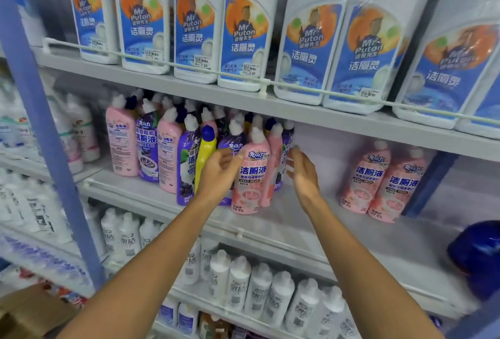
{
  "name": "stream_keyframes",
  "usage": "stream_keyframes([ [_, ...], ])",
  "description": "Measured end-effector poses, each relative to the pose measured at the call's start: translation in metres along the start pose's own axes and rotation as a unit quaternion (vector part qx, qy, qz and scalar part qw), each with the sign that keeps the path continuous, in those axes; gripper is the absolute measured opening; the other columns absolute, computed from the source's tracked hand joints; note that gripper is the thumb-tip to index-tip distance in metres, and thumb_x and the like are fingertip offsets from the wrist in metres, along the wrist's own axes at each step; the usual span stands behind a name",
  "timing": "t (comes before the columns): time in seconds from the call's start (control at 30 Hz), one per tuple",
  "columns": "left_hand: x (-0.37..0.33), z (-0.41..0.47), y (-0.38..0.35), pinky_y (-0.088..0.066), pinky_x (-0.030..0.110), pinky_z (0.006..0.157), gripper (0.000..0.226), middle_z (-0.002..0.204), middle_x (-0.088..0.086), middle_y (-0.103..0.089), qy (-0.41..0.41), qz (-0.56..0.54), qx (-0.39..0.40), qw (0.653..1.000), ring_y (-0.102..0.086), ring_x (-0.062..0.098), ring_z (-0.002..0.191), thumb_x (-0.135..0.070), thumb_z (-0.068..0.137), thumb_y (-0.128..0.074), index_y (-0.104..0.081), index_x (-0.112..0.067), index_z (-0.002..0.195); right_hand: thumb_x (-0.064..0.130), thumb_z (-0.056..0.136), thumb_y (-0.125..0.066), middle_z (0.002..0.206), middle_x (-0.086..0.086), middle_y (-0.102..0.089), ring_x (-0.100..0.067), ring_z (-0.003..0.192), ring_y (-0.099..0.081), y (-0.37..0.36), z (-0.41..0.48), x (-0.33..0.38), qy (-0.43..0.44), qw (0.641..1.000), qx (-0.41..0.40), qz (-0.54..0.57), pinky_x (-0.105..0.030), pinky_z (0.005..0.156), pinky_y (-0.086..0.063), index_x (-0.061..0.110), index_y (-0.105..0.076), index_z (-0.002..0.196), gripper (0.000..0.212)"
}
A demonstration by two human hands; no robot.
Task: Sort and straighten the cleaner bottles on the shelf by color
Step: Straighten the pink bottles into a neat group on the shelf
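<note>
1. Middle shelf (311, 219), centre of frame: a mixed cluster of cleaner bottles, pink, purple and one yellow, stands packed together left of centre.
2. Front pink bottle (250, 176) stands at the right front of the cluster, label facing out, white cap up, roughly upright.
3. Yellow bottle (204, 155) with a blue cap sits just left of it, leaning slightly, wedged among purple bottles (147, 146).
4. Left hand (216, 176): fingers half curled and spread, reaching in between the yellow bottle and the front pink bottle. Fingertips lie at the pink bottle's left shoulder. Cannot tell whether it grips anything; no closed hold is visible.
5. Right hand (301, 173): open, palm turned left, fingers extended up, just beside the right edge of the cluster. It holds nothing. Contact with the nearest bottle cannot be confirmed.
6. Two pink bottles (384, 182) stand as a pair at centre right of the frame, on the same shelf, well apart from the cluster, labels out. Bare shelf lies between them and the right hand.
7. Upper shelf, top of frame: a row of large white bottles with blue labels (243, 38) behind a white guard rail (189, 67).
8. Lower shelf, bottom of frame: rows of white bottles (259, 292).
9. Blue upright post (40, 122) runs down the left of the frame.
</note>
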State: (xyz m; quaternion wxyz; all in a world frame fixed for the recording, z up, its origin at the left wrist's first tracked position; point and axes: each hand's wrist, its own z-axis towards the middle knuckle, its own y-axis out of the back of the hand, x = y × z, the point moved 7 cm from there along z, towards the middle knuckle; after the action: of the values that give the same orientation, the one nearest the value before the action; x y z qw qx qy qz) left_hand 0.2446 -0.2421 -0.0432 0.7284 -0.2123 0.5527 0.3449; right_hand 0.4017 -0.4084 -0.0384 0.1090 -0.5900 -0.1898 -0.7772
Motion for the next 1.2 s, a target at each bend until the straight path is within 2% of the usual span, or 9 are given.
stream_keyframes([
  [0.1, 0.003, 0.010, -0.018, -0.058, 0.026, 0.082, 0.027, 0.099, -0.004, -0.072, -0.007, 0.026, -0.014, 1.000, -0.069, 0.009, 0.094, -0.026, 0.084, -0.082, -0.065, -0.023, 0.105, 0.043, 0.099, -0.058, 0.116, 0.001, -0.069, -0.017, 0.105, -0.064, -0.013, 0.026, 0.005, 0.029, 0.999, 0.041, -0.021, -0.026, 0.090, -0.050, 0.030, -0.064, 0.111, 0.019],
  [0.2, 0.004, 0.014, -0.027, -0.058, 0.025, 0.073, 0.035, 0.090, -0.007, -0.073, -0.033, 0.084, -0.053, 0.994, -0.068, 0.003, 0.081, -0.019, 0.073, -0.091, -0.067, -0.025, 0.098, 0.036, 0.098, -0.062, 0.098, 0.003, -0.070, -0.018, 0.093, -0.067, -0.025, 0.041, -0.005, 0.038, 0.997, 0.046, -0.039, -0.018, 0.069, -0.048, 0.020, -0.063, 0.105, 0.018],
  [0.4, 0.022, 0.017, -0.030, -0.060, 0.049, 0.070, 0.049, 0.084, -0.003, -0.076, -0.017, 0.118, -0.044, 0.992, -0.073, 0.020, 0.078, -0.053, 0.064, -0.085, -0.071, -0.022, 0.099, 0.038, 0.096, -0.065, 0.088, 0.000, -0.072, -0.020, 0.083, -0.067, -0.022, 0.048, -0.013, 0.084, 0.994, 0.015, -0.075, -0.031, 0.071, -0.051, 0.016, -0.065, 0.096, 0.023],
  [0.57, 0.018, 0.017, -0.029, -0.061, 0.047, 0.078, 0.037, 0.093, 0.004, -0.077, -0.030, 0.097, -0.014, 0.995, -0.073, 0.019, 0.085, -0.020, 0.078, -0.087, -0.070, -0.010, 0.109, 0.046, 0.089, -0.074, 0.091, 0.015, -0.070, 0.001, 0.082, -0.065, -0.001, 0.032, -0.015, 0.085, 0.991, 0.029, -0.101, -0.003, 0.067, -0.043, 0.025, -0.068, 0.109, 0.030],
  [0.7, 0.025, 0.019, -0.027, -0.060, 0.049, 0.086, 0.043, 0.101, 0.004, -0.077, -0.014, 0.064, 0.014, 0.998, -0.073, 0.019, 0.095, -0.016, 0.078, -0.087, -0.067, -0.012, 0.116, 0.045, 0.088, -0.076, 0.114, 0.013, -0.071, -0.004, 0.103, -0.069, -0.003, 0.029, -0.027, 0.021, 0.991, 0.130, 0.014, -0.017, 0.085, -0.055, 0.024, -0.062, 0.126, 0.046],
  [0.77, 0.029, 0.018, -0.031, -0.059, 0.049, 0.089, 0.050, 0.106, 0.002, -0.077, -0.006, 0.051, 0.026, 0.998, -0.073, 0.019, 0.099, -0.015, 0.077, -0.088, -0.063, -0.016, 0.121, 0.036, 0.093, -0.072, 0.114, 0.011, -0.073, -0.006, 0.103, -0.071, -0.009, 0.026, -0.031, 0.011, 0.983, 0.175, 0.049, -0.018, 0.079, -0.056, 0.022, -0.063, 0.124, 0.035],
  [0.9, 0.029, 0.017, -0.036, -0.061, 0.049, 0.086, 0.049, 0.105, 0.004, -0.076, -0.019, 0.032, 0.018, 0.999, -0.073, 0.022, 0.098, -0.012, 0.077, -0.087, -0.064, -0.013, 0.120, 0.051, 0.075, -0.086, 0.098, 0.009, -0.078, -0.007, 0.092, -0.074, 0.001, 0.021, -0.033, 0.017, 0.995, 0.099, 0.017, -0.028, 0.079, -0.060, 0.024, -0.071, 0.105, 0.043],
  [1.13, 0.021, 0.016, -0.090, -0.061, 0.039, 0.084, 0.045, 0.109, 0.007, -0.075, -0.028, -0.019, 0.084, 0.996, -0.072, 0.023, 0.102, -0.009, 0.078, -0.085, -0.062, -0.011, 0.117, 0.068, 0.066, -0.083, 0.080, 0.016, -0.075, 0.005, 0.072, -0.068, 0.077, 0.005, -0.025, 0.018, 0.995, -0.060, -0.080, -0.010, 0.061, -0.051, 0.026, -0.071, 0.090, 0.049],
  [1.2, 0.021, 0.013, -0.119, -0.061, 0.031, 0.081, 0.046, 0.110, 0.006, -0.075, -0.026, -0.029, 0.106, 0.994, -0.072, 0.019, 0.100, -0.007, 0.078, -0.084, -0.062, -0.014, 0.118, 0.072, 0.063, -0.082, 0.079, 0.013, -0.073, -0.001, 0.072, -0.069, 0.103, -0.002, -0.029, 0.008, 0.991, -0.090, -0.102, -0.016, 0.060, -0.051, 0.027, -0.065, 0.087, 0.054],
])
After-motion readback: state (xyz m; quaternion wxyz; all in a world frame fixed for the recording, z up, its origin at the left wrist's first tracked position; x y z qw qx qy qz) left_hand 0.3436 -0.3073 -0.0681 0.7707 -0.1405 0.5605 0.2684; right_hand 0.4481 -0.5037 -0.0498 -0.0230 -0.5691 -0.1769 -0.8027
